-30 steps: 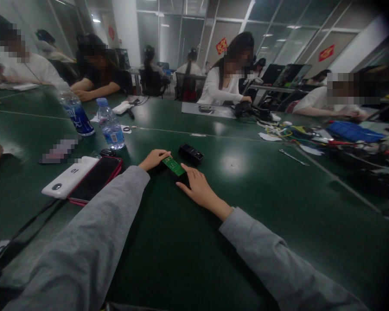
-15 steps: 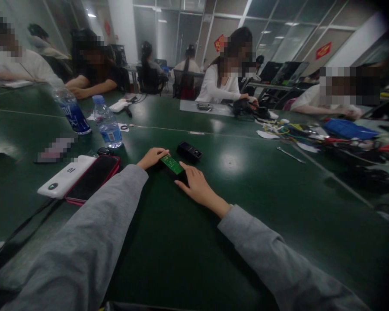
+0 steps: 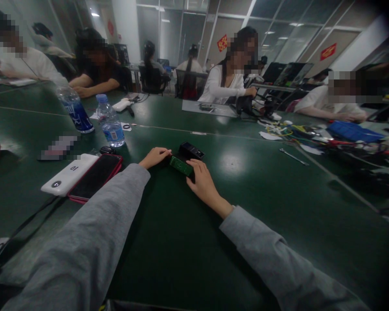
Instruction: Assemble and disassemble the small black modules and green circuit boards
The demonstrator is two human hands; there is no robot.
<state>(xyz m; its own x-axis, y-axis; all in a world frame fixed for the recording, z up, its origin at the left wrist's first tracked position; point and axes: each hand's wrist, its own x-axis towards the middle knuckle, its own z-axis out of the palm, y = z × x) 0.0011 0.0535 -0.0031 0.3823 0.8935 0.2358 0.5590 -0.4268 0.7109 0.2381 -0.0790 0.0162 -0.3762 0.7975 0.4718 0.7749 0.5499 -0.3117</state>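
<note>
We noted 2 hands apart, 1 toward each end of a green circuit board point(image 3: 180, 166) just on our side of the black box point(image 3: 192, 150). The board's long axis slanted far-left to near-right, roughly along the box's. The right hand point(image 3: 203, 183), nearer the board, had its right end between thumb and fingers. The left hand point(image 3: 155, 157), left of the box, was by the far-left corner; grip we couldn't tell.
</note>
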